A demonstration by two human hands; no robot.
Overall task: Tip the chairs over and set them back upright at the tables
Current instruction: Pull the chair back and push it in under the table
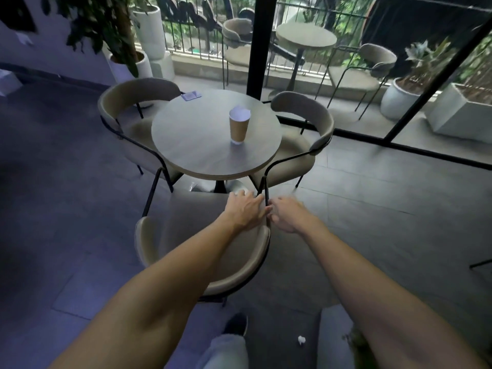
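Our left hand [246,209] lies flat on the beige padded black-framed chair [239,265], our right hand [286,215] curled beside its black metal leg [267,206], grip unclear, below the round wooden table [202,155].

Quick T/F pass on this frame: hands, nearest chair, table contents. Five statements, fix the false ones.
1. Both hands are on the nearest chair. True: left hand lies on its seat edge, right hand is at its black frame.
2. A paper cup stands upright on the round table. True.
3. The nearest chair lies tipped on the floor. False: it stands upright.
4. The table holds only the cup. False: a small card lies at its far edge.
5. Two other chairs sit at this table. True.
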